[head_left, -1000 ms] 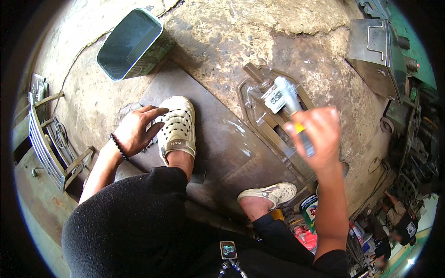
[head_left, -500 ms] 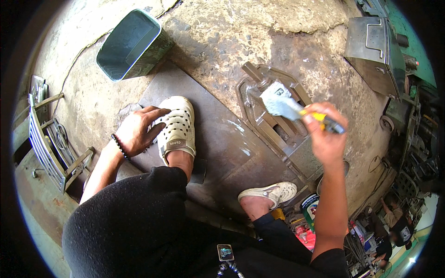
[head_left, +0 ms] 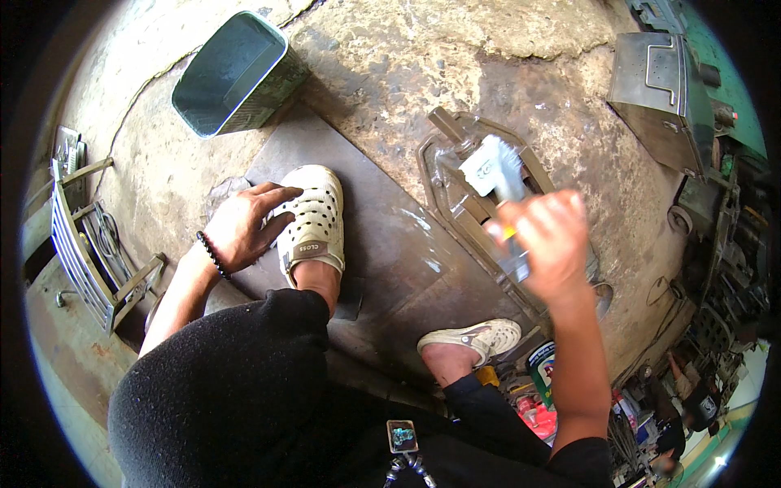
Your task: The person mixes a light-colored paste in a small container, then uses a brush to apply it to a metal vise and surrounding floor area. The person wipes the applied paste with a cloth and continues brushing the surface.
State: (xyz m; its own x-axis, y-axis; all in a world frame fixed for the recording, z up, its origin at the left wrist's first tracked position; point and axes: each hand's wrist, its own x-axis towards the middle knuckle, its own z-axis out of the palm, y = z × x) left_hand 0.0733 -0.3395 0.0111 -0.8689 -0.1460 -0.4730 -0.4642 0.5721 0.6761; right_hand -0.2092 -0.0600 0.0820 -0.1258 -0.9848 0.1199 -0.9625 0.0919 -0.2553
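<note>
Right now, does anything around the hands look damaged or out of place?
The concrete floor is cracked and chipped in patches. The right hand with its brush is motion-blurred over the metal frame. The left hand rests on the left shoe. Nothing looks spilled.

A cream perforated clog (head_left: 311,218), a green metal bin (head_left: 236,77), a black beaded bracelet (head_left: 212,254).

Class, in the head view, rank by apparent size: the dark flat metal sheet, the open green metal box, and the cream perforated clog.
1. Dark flat metal sheet, clearly largest.
2. Open green metal box.
3. Cream perforated clog, smallest, though fisheye bending and nearness make its gap to the box unsure.
</note>
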